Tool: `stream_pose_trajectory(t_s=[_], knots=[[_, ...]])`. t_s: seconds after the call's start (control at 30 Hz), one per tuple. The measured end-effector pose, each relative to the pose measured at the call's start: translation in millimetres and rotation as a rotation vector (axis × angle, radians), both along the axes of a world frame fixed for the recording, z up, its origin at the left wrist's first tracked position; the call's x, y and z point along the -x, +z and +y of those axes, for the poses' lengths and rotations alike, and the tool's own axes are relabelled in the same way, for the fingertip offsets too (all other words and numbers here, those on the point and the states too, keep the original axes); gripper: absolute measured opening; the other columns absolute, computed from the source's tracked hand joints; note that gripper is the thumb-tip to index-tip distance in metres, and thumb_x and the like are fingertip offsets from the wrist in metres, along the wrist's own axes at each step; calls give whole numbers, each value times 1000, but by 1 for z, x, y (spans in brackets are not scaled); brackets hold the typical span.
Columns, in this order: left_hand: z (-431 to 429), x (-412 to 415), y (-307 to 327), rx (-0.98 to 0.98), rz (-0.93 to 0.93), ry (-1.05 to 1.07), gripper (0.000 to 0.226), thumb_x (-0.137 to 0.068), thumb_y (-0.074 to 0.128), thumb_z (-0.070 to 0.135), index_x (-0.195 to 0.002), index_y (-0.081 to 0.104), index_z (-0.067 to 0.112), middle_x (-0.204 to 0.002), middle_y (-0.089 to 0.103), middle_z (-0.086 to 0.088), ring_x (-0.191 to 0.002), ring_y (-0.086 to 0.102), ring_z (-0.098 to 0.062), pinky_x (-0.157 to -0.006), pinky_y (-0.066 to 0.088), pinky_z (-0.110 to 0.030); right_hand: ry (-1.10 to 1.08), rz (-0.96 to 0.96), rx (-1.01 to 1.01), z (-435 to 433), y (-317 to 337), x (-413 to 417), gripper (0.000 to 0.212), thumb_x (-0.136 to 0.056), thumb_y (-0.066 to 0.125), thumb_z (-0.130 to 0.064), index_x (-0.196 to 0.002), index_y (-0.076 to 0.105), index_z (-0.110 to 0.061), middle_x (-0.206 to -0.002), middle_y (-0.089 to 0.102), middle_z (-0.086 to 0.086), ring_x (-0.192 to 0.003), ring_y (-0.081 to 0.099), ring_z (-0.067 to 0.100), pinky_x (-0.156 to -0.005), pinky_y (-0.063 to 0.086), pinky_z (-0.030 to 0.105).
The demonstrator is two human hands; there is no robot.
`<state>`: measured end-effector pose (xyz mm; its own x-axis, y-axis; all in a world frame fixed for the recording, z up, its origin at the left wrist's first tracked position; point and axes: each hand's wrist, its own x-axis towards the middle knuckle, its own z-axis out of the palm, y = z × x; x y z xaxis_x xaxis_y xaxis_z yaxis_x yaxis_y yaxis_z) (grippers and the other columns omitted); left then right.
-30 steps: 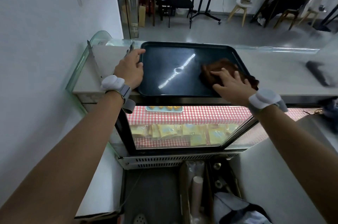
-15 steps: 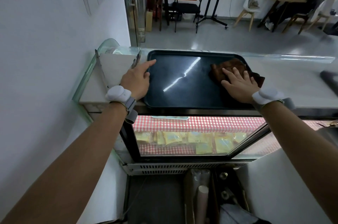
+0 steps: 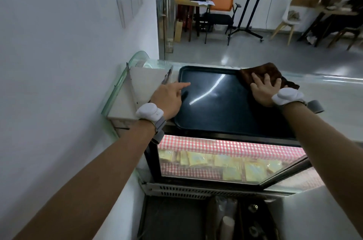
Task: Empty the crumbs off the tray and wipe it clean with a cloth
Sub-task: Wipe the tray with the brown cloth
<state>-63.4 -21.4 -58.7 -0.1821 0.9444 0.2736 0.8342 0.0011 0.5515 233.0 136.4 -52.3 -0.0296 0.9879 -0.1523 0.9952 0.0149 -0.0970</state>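
A dark tray lies flat on top of a glass display case, its long side running left to right, a streak of light reflected across its bare surface. The left hand rests flat on the tray's left edge, fingers spread and loose, the forefinger stretched out onto the tray floor; it grips nothing. The right hand lies palm down with fingers spread on a brown cloth at the tray's far right corner, pressing it flat rather than clutching it; part of the cloth hangs over the far and right rims. Both wrists wear white bands. Just left of the tray, tongs lie on the white counter top. Inside the case, yellow packets sit on red checked cloth.
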Motion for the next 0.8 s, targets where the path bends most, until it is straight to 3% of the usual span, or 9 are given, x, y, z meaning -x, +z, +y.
stream_pose_trajectory(t_s=[0.17, 0.27, 0.43, 0.6, 0.8], knots=[[0, 0, -2, -2, -24, 36, 51, -102, 42, 18, -146, 49, 42, -112, 73, -6, -89, 65, -28, -79, 46, -27, -39, 6, -2, -3, 2, 17, 56, -98, 17, -53, -153, 7, -48, -166, 0, -2, -147, -4, 47, -115, -6, 62], [-3, -1, -1, -17, -39, 44, 54, -102, 42, 18, -151, 41, 41, -107, 72, -8, -88, 65, -31, -83, 54, -38, -15, 17, 5, -9, 1, 34, 57, -99, 18, -52, -154, 7, -45, -166, -1, 1, -146, -5, 49, -116, -5, 62], [-2, -1, -4, -33, -61, 58, 56, -101, 41, 22, -155, 34, 37, -118, 69, -14, -95, 65, -36, -88, 54, -45, 67, -4, -9, -28, 2, 75, 57, -98, 18, -53, -154, 5, -46, -166, -2, -3, -148, -6, 43, -117, -6, 59], [-2, 0, -5, -28, -45, 62, 56, -101, 41, 23, -156, 33, 36, -109, 71, -15, -86, 65, -35, -83, 55, -45, 199, 8, -31, -53, 1, 137, 58, -99, 19, -51, -154, 6, -45, -166, -1, -4, -149, -7, 41, -117, -7, 58], [0, -5, -1, -49, 11, 90, 55, -102, 41, 23, -155, 35, 32, -130, 65, -17, -108, 63, -39, -86, 50, -41, 361, 53, -25, -75, 3, 193, 58, -98, 17, -49, -155, 3, -44, -166, -1, -8, -149, -8, 41, -116, -8, 59]])
